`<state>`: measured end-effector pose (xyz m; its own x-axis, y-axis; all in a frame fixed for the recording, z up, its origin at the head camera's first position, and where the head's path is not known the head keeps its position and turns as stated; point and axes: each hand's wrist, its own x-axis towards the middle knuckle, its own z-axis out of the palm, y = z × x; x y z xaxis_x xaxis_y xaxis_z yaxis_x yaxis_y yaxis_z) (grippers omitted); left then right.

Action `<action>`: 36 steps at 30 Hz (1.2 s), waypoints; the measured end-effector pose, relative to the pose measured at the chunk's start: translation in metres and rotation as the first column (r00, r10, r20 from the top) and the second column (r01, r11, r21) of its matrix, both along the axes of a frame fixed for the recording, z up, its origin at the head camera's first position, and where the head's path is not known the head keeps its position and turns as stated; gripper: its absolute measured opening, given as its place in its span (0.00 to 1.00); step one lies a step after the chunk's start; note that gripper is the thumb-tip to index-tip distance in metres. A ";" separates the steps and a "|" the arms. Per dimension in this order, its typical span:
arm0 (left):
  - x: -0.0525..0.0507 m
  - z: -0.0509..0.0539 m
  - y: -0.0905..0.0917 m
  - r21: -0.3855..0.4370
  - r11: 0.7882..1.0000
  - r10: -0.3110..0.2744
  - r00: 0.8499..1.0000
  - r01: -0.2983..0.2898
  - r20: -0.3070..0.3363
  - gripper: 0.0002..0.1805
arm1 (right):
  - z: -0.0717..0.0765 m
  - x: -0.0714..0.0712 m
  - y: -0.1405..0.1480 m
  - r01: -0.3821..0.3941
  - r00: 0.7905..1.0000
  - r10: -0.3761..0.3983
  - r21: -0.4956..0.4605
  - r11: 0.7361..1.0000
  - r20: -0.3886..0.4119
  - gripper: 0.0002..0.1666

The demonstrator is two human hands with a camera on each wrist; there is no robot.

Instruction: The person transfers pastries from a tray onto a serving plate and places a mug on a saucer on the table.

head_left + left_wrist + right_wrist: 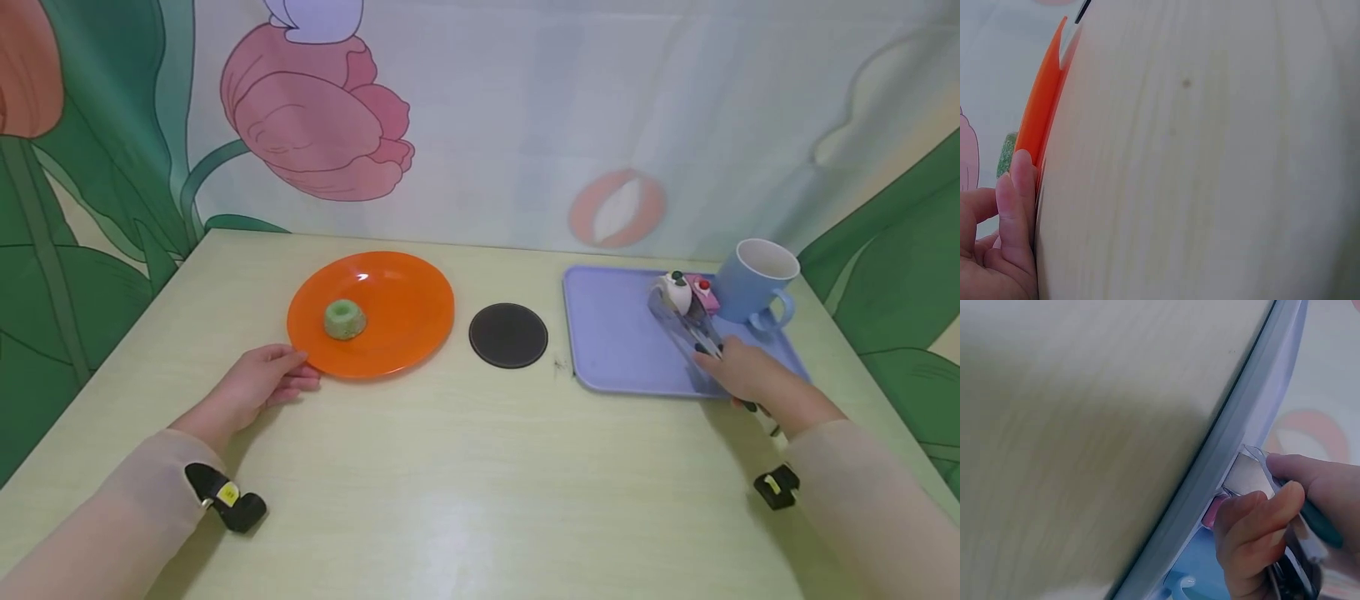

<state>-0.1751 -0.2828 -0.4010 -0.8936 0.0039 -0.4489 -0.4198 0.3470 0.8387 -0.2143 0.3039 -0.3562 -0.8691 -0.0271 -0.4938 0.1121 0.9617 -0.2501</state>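
Observation:
My left hand pinches the near-left rim of an orange plate, thumb at the edge and fingers below it. On that plate sits a small green ring-shaped cake. My right hand grips metal tongs with dark handles over a lavender tray. The tong ends stand on both sides of a small white cake with a dark topping; whether they press on it I cannot tell. Beside it is a pink cake with a red topping, partly hidden by the tongs.
A light blue mug stands at the tray's back right, handle towards the front right. Between plate and tray lies a round black coaster. A printed cloth hangs behind the pale wooden table.

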 end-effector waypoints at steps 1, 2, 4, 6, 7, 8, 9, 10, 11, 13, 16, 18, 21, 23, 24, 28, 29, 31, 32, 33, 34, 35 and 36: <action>0.000 0.000 0.000 0.001 1.000 0.001 1.000 -0.001 0.000 0.27 | 0.000 -0.002 0.000 0.003 1.000 -0.003 -0.003 1.000 0.004 0.50; 0.000 -0.001 0.000 0.001 1.000 0.002 1.000 -0.002 0.000 0.27 | -0.001 -0.003 0.000 0.006 1.000 -0.006 -0.004 1.000 0.008 0.50; 0.000 -0.001 0.000 0.002 1.000 0.004 1.000 -0.004 0.000 0.28 | -0.001 -0.006 0.000 0.014 1.000 -0.014 -0.006 1.000 0.016 0.50; 0.000 -0.001 0.000 0.001 1.000 0.006 1.000 -0.006 -0.001 0.28 | -0.001 -0.008 0.000 0.023 0.999 -0.023 -0.006 1.000 0.024 0.50; -0.001 -0.001 0.000 0.001 1.000 0.007 1.000 -0.007 -0.001 0.28 | -0.001 -0.009 0.000 0.027 0.999 -0.026 -0.008 1.000 0.023 0.49; -0.001 0.000 0.001 0.001 1.000 0.006 1.000 -0.006 -0.001 0.27 | -0.001 -0.010 0.000 0.030 0.999 -0.030 -0.008 1.000 0.025 0.49; -0.001 0.000 0.001 0.001 1.000 0.006 1.000 -0.006 -0.001 0.27 | -0.001 -0.010 0.001 0.033 0.999 -0.033 -0.009 0.999 0.029 0.49; -0.001 0.001 0.002 0.001 1.000 0.006 1.000 -0.006 -0.002 0.27 | 0.000 -0.011 0.001 0.037 0.999 -0.036 -0.012 0.999 0.031 0.49; -0.001 0.001 0.002 0.000 1.000 0.007 1.000 -0.007 -0.002 0.27 | 0.000 -0.011 0.001 0.038 0.999 -0.038 -0.011 0.999 0.032 0.49; -0.002 0.002 0.002 0.002 1.000 0.007 1.000 -0.007 -0.003 0.27 | 0.001 -0.013 0.001 0.039 0.999 -0.039 -0.007 0.999 0.036 0.49; -0.002 0.001 0.003 -0.002 1.000 0.009 1.000 -0.009 -0.003 0.27 | 0.001 -0.015 0.000 0.029 0.999 -0.029 -0.001 1.000 0.024 0.44; -0.002 0.001 0.002 -0.007 1.000 0.011 1.000 -0.011 0.002 0.27 | 0.001 -0.017 0.000 0.012 1.000 -0.012 0.000 1.000 0.006 0.39; -0.002 -0.001 0.001 -0.012 1.000 0.015 1.000 -0.014 0.008 0.27 | 0.001 -0.019 -0.002 -0.005 1.000 0.005 -0.004 1.000 -0.018 0.33; -0.001 -0.002 0.000 -0.010 1.000 0.014 1.000 -0.014 0.008 0.27 | 0.001 -0.020 -0.003 -0.008 1.000 0.008 -0.005 1.000 -0.024 0.32; -0.001 -0.002 0.000 -0.007 1.000 0.013 1.000 -0.013 0.004 0.27 | 0.001 -0.021 -0.004 -0.007 1.000 0.006 -0.003 1.000 -0.024 0.33; 0.000 -0.002 -0.001 0.004 1.000 0.010 1.000 -0.010 -0.003 0.27 | 0.003 -0.022 -0.005 -0.004 1.000 0.004 0.010 1.000 -0.021 0.34; 0.000 -0.002 -0.001 0.006 1.000 0.009 1.000 -0.009 -0.004 0.27 | 0.003 -0.021 -0.006 -0.003 1.000 0.003 0.014 1.000 -0.018 0.34; 0.000 -0.002 -0.001 0.009 1.000 0.009 1.000 -0.009 -0.005 0.27 | 0.004 -0.022 -0.006 -0.001 1.000 0.002 0.019 1.000 -0.014 0.34; 0.000 -0.002 -0.001 0.010 1.000 0.009 1.000 -0.009 -0.005 0.27 | 0.004 -0.022 -0.006 0.002 1.000 -0.002 0.020 1.000 -0.011 0.34; 0.000 -0.002 -0.001 0.010 1.000 0.010 1.000 -0.010 -0.005 0.27 | 0.004 -0.022 -0.006 0.007 1.000 -0.007 0.021 1.000 -0.008 0.35; 0.000 -0.002 -0.001 0.009 1.000 0.011 1.000 -0.011 -0.004 0.27 | 0.004 -0.022 -0.007 0.009 1.000 -0.009 0.021 1.000 -0.008 0.36; -0.001 -0.002 -0.001 0.008 1.000 0.012 1.000 -0.012 -0.002 0.27 | 0.004 -0.022 -0.007 0.015 1.000 -0.015 0.020 1.000 -0.006 0.36; -0.001 -0.003 -0.001 0.006 1.000 0.014 1.000 -0.014 0.000 0.27 | 0.003 -0.023 -0.007 0.018 1.000 -0.018 0.018 1.000 -0.007 0.36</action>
<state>-0.1760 -0.2837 -0.4038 -0.8934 -0.0064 -0.4493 -0.4251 0.3363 0.8404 -0.2368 0.2973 -0.3527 -0.8730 -0.0026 -0.4877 0.1274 0.9640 -0.2333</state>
